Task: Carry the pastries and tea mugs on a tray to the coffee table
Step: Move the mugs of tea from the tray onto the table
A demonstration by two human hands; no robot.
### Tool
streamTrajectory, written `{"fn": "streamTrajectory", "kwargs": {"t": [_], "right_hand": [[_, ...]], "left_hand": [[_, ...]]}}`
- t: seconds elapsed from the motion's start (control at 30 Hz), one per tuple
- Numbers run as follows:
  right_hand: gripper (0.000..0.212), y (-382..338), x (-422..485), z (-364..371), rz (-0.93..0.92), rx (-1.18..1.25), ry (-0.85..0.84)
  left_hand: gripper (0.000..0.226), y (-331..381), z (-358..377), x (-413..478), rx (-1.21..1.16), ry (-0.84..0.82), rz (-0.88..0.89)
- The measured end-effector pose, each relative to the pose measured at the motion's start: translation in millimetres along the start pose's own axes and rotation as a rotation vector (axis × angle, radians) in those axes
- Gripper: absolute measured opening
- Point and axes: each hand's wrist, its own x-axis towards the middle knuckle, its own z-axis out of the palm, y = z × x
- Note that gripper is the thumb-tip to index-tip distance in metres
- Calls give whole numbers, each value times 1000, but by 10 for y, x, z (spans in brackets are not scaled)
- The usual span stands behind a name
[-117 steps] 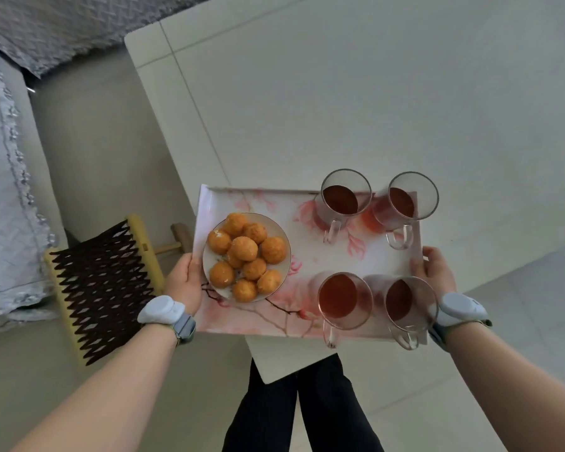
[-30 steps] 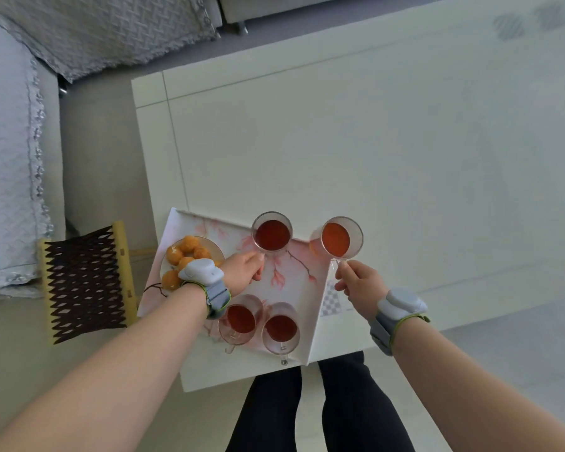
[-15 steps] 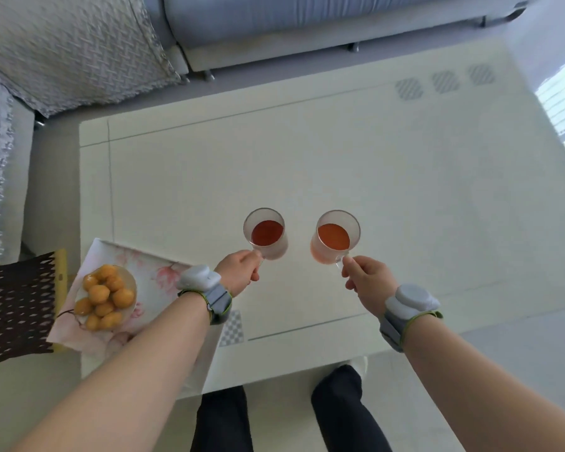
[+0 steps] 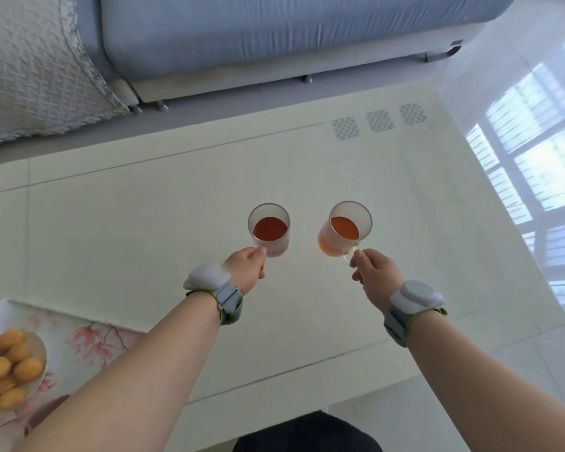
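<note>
In the head view we are reaching both arms out over the white table [image 4: 137,223], each hand holding a glass mug of tea. Our left hand [image 4: 247,267] is curling its fingers round the near lower side of the left mug [image 4: 269,230], gripping it there, and this mug is standing upright with dark red tea inside. Our right hand [image 4: 375,274] is pinching the clear handle of the right mug [image 4: 344,228] between thumb and fingers, and this mug is leaning toward the left mug, its tea looking more orange. The two mugs are sitting side by side over the middle of the table, near each other but apart; we cannot tell whether their bases are touching the tabletop. We are wearing grey wristbands [image 4: 416,296] on both wrists. The flowered tray [image 4: 79,334] is lying at the table's near left corner, partly under our left forearm, and it is carrying a plate [image 4: 43,349] heaped with round golden pastries [image 4: 9,363]. Beyond the table a blue sofa [image 4: 274,34] is running across the top, with a patterned grey cushion [image 4: 30,66] at its left end. To the right the glossy floor [image 4: 535,164] is reflecting a bright window.
</note>
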Motion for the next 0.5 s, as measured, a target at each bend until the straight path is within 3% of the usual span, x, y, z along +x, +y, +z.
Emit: {"fn": "streamTrajectory", "kwargs": {"t": [0.5], "right_hand": [[26,106,1958,-1002,5,45,65]], "left_hand": [[37,1385,840,1191,5,0,-9]]}}
